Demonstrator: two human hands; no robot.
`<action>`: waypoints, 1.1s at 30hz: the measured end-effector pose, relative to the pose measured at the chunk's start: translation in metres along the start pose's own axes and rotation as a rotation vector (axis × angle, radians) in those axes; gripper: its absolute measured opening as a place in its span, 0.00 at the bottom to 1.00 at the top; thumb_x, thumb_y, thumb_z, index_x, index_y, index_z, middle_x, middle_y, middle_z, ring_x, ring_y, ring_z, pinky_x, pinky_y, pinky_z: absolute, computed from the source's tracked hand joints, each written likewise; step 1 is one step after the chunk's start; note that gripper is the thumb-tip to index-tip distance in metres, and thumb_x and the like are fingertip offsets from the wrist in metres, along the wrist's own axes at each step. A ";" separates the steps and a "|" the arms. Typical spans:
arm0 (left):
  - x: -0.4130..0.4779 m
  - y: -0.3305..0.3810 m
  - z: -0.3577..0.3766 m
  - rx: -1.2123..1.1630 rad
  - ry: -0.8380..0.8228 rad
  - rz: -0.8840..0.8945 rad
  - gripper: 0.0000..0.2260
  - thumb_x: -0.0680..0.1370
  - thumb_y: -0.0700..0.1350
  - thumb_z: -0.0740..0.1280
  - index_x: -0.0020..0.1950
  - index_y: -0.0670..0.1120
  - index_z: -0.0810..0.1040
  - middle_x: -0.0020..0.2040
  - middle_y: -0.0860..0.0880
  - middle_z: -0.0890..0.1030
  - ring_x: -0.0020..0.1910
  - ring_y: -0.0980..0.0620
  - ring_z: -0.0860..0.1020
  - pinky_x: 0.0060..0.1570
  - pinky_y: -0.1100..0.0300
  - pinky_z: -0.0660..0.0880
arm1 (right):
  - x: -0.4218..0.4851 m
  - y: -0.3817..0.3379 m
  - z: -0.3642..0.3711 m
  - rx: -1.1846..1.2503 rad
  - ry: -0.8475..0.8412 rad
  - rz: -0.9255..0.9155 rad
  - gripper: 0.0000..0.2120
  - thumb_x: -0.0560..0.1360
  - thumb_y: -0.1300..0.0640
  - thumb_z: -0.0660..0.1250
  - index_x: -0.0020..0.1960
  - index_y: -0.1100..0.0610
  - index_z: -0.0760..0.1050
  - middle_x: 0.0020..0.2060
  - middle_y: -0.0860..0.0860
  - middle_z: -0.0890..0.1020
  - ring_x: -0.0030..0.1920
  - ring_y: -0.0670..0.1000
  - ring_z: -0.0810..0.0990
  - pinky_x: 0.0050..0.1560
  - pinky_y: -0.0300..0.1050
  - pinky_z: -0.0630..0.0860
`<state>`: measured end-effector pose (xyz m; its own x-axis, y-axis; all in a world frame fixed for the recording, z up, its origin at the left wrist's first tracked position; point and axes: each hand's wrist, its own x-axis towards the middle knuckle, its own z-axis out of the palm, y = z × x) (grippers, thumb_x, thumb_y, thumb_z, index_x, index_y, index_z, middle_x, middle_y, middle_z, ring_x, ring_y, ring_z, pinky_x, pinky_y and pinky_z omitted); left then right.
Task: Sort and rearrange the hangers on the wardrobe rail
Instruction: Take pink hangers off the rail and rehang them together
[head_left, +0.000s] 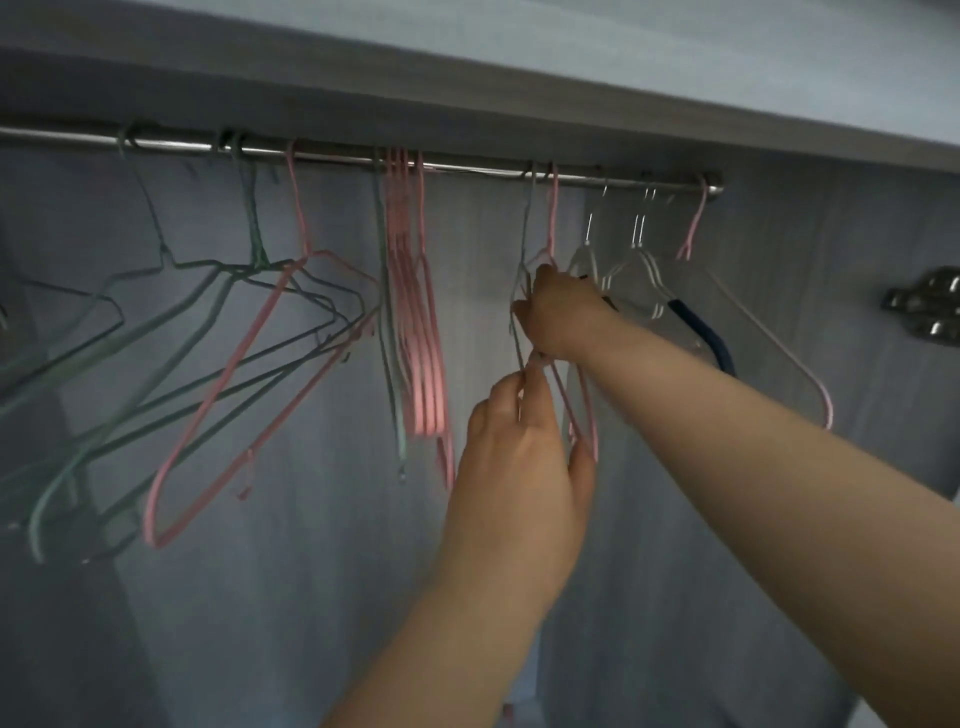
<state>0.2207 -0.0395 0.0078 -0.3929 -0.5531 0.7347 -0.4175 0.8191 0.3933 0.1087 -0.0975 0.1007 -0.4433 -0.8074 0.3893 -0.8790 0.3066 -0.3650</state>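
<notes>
Both hands pinch same pair of hangers mid-rail: right hand (558, 317) closed on shoulders of pink hanger (551, 218) and grey hanger (527, 223), left hand (524, 447) closed on their low ends. Hooks sit on rail (467, 167) above your grip. Looks like sorting step, colours mixed. Next: pull pair apart, slide pink one left to pink bunch (415, 312). Mind tangles.

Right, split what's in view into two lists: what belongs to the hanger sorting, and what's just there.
Part of the job:
- wardrobe rail
- green hangers
- bunched pink hangers
- pink-and-grey pair, held by the left hand and right hand
- clear hangers
- far-right pink hanger

Just there:
- metal hinge
- shelf above
- back panel
</notes>
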 end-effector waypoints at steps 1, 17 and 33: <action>-0.007 0.001 -0.011 -0.022 0.064 0.036 0.24 0.76 0.51 0.55 0.71 0.46 0.60 0.66 0.48 0.70 0.63 0.53 0.67 0.61 0.69 0.59 | -0.001 -0.004 0.001 -0.065 0.042 -0.016 0.20 0.80 0.57 0.54 0.68 0.66 0.61 0.64 0.63 0.72 0.61 0.61 0.75 0.46 0.44 0.74; -0.012 -0.014 -0.034 -0.035 0.080 -0.088 0.27 0.78 0.42 0.56 0.75 0.45 0.49 0.75 0.48 0.55 0.74 0.54 0.54 0.69 0.68 0.48 | -0.002 -0.062 0.031 0.666 -0.147 0.003 0.14 0.77 0.63 0.54 0.33 0.54 0.65 0.35 0.53 0.73 0.32 0.50 0.72 0.27 0.37 0.69; 0.018 0.015 0.023 -0.123 0.031 -0.193 0.22 0.79 0.39 0.54 0.74 0.46 0.55 0.57 0.42 0.79 0.54 0.45 0.77 0.54 0.51 0.73 | 0.016 0.002 0.005 0.583 -0.085 0.008 0.17 0.79 0.63 0.52 0.63 0.70 0.69 0.32 0.51 0.71 0.30 0.48 0.71 0.24 0.34 0.70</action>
<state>0.1884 -0.0405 0.0140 -0.2896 -0.6980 0.6550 -0.3790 0.7120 0.5911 0.1010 -0.1123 0.1019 -0.4132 -0.8511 0.3240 -0.6230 0.0047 -0.7822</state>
